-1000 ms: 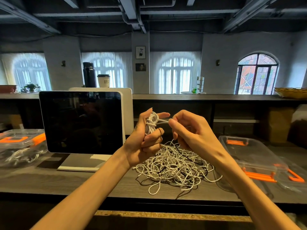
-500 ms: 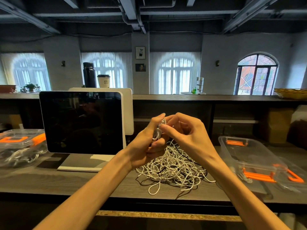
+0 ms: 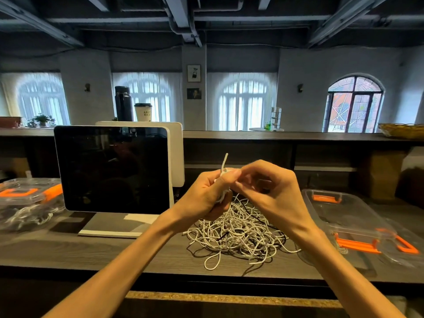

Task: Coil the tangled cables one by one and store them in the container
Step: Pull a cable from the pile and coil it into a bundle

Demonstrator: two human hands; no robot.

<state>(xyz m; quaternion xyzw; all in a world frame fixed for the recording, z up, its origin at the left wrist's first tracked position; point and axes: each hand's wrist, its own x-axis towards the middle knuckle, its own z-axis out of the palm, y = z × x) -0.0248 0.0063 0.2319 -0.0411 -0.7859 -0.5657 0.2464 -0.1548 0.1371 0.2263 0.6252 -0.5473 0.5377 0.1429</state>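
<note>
Bare counter (image 3: 68, 253) left of the cable tangle (image 3: 238, 232); monitor (image 3: 112, 168) behind, container (image 3: 344, 216) right.

I have one view only, from the head camera, so nothing is shared with a second view. It looks forward and slightly down across the counter (image 3: 142, 253), from just behind its near edge. The lens is wide: straight lines bow towards the borders. The cable pile (image 3: 238, 228) sits low and centred, close to the camera. Left of the pile stands the monitor (image 3: 112, 168), a little farther back. Beyond the pile the view reaches the far windows (image 3: 241, 102), and above it the ceiling beams (image 3: 183, 14).
</note>
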